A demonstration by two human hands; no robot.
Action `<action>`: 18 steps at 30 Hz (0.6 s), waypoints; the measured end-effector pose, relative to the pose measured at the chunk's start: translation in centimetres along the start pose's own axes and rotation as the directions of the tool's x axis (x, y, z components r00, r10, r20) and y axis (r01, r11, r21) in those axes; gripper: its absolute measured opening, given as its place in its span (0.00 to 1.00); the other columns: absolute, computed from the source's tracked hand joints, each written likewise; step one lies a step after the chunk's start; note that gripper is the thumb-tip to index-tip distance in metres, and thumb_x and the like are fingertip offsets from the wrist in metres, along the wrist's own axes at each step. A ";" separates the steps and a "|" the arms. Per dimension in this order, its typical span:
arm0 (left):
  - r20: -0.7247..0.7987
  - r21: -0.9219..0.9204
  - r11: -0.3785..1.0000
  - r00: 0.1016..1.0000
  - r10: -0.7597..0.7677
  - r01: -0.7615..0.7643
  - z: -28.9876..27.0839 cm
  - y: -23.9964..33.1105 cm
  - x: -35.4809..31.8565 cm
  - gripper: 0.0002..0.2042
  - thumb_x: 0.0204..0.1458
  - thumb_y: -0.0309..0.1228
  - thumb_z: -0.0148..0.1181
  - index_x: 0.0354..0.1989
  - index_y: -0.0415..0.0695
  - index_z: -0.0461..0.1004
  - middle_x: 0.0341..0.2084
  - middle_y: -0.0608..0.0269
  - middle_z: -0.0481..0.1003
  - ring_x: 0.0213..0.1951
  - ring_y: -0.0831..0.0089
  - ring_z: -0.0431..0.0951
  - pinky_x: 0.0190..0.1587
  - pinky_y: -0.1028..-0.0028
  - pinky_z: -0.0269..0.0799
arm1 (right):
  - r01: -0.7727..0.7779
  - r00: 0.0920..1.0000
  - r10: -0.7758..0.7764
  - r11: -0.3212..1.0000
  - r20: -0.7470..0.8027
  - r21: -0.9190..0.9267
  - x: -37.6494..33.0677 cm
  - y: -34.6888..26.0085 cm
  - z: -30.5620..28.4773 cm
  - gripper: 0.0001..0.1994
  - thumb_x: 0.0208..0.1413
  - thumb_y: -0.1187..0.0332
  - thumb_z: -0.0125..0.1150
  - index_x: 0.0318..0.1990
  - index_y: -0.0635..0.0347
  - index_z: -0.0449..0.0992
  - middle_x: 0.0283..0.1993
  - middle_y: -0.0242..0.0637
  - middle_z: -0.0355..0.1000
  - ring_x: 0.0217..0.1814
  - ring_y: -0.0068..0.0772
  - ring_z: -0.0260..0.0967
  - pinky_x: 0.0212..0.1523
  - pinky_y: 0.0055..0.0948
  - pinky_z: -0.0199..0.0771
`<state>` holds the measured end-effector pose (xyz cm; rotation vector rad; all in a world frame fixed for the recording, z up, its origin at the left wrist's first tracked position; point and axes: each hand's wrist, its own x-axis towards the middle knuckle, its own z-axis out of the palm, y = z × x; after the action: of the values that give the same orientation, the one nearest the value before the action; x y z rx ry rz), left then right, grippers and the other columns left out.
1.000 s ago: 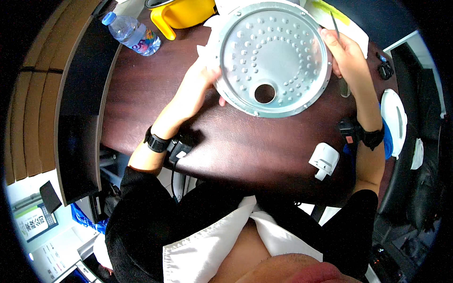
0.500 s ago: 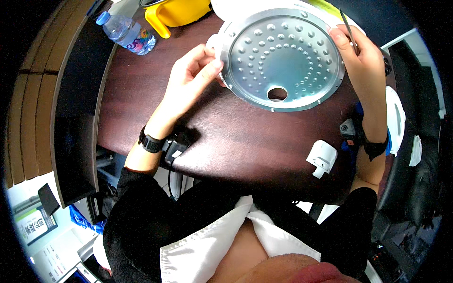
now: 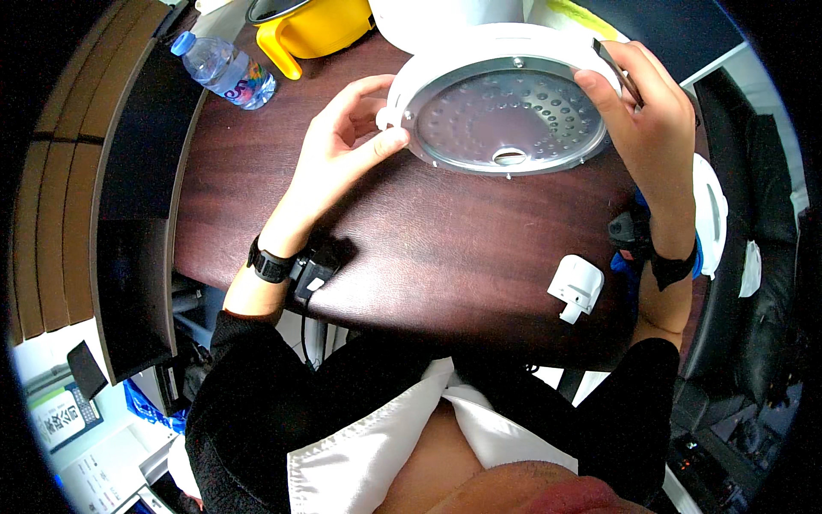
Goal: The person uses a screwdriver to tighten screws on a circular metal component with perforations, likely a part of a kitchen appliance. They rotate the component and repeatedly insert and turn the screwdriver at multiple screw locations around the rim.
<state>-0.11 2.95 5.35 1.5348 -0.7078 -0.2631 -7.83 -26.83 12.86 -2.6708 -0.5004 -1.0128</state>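
Above the far part of the table I hold a round white lid [image 3: 479,44] tilted, its dimpled metal inner plate [image 3: 505,111] facing me. The plate has a round hole close to its near edge. My left hand [image 3: 347,137] grips the lid's left rim between thumb and fingers. My right hand [image 3: 646,98] holds the right rim, thumb on the edge, with a thin dark metal tool [image 3: 618,73] also tucked in its fingers; the tool's kind cannot be made out. A small white plastic part [image 3: 575,285] lies on the table, nearer me on the right.
At the back left stand a water bottle [image 3: 224,70] and a yellow pot [image 3: 330,27] with a handle. A white vessel [image 3: 445,21] is behind the lid. A white rounded piece [image 3: 711,214] lies beyond my right forearm. Black devices [image 3: 629,230] are near both wrists.
The lid has tilted, so its metal plate now looks narrower and its white outer rim shows more. Both hands keep their grip, and the tool now lies lower against the rim.
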 end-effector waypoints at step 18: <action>0.106 0.271 0.940 0.977 0.186 -0.209 0.2 2.1 -1.9 0.23 0.47 0.32 0.70 0.50 0.37 0.71 0.36 0.62 0.78 0.39 0.78 0.76 0.43 0.77 0.72 | 0.113 0.994 -0.114 0.989 0.000 0.090 -0.3 -3.1 0.1 0.19 0.53 0.52 0.63 0.42 0.58 0.75 0.36 0.34 0.73 0.28 0.21 0.71 0.27 0.18 0.69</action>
<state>-2.30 3.99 6.84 1.7134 -0.9894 -0.0732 -9.25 -24.10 12.90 -2.5913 -0.6894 -0.9895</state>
